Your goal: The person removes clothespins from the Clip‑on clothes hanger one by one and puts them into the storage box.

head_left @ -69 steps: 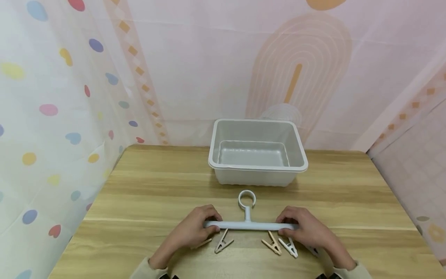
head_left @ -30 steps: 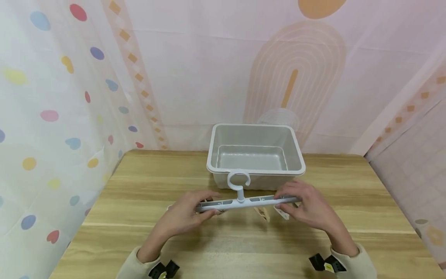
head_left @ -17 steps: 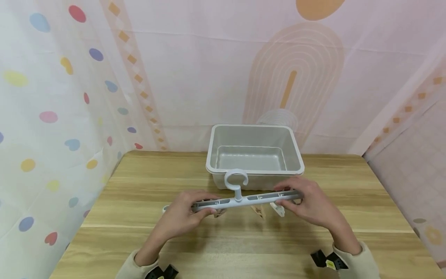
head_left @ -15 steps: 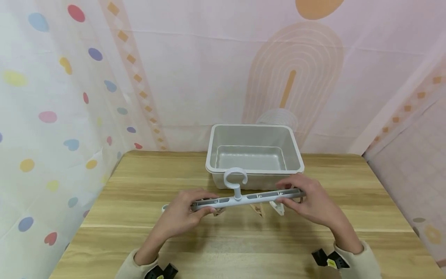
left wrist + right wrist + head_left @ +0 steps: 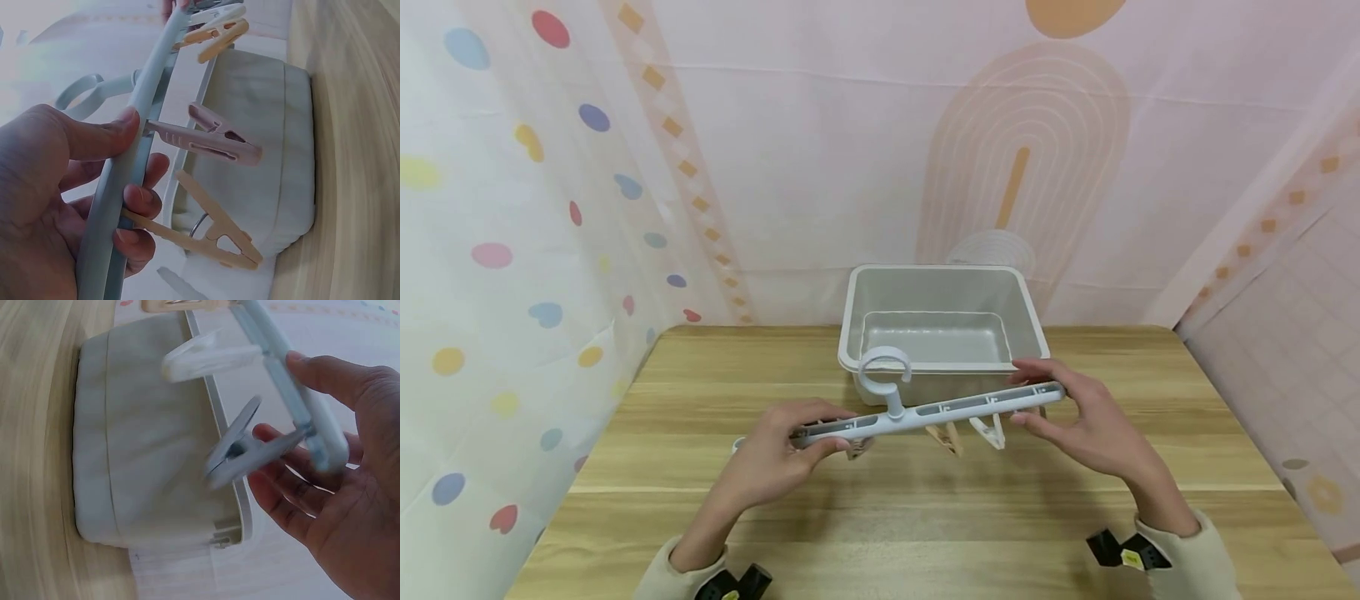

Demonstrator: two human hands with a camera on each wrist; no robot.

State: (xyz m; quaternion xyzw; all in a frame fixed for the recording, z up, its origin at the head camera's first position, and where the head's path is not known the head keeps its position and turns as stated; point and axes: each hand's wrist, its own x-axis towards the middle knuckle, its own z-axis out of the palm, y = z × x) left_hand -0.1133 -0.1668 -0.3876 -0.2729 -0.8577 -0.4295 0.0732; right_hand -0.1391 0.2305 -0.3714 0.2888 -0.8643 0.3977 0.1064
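Note:
A light grey clip hanger (image 5: 955, 409) is held tilted above the table, its right end higher in the head view. My left hand (image 5: 775, 450) grips its left end, thumb on the near side and fingers wrapped round the bar. My right hand (image 5: 1093, 425) is spread around the other end, thumb tip at the bar and fingers loose behind it. Clothes pegs hang beneath: a tan peg (image 5: 215, 212) and a mauve peg (image 5: 244, 152) near my left hand, a peach peg (image 5: 228, 39), a white peg (image 5: 212, 361) and a grey peg (image 5: 250, 461) beside my right fingers.
Behind the hanger, a pale grey plastic bin (image 5: 955, 367) stands on the wooden table (image 5: 895, 533), with the hanger's hook overlapping its front rim in the head view. A patterned curtain (image 5: 805, 167) hangs along the table's back edge.
Both hands have raised the hanger from the table and turned it so its slotted side shows. Lately its right end has risen, it has shifted left, and my right fingers have loosened.

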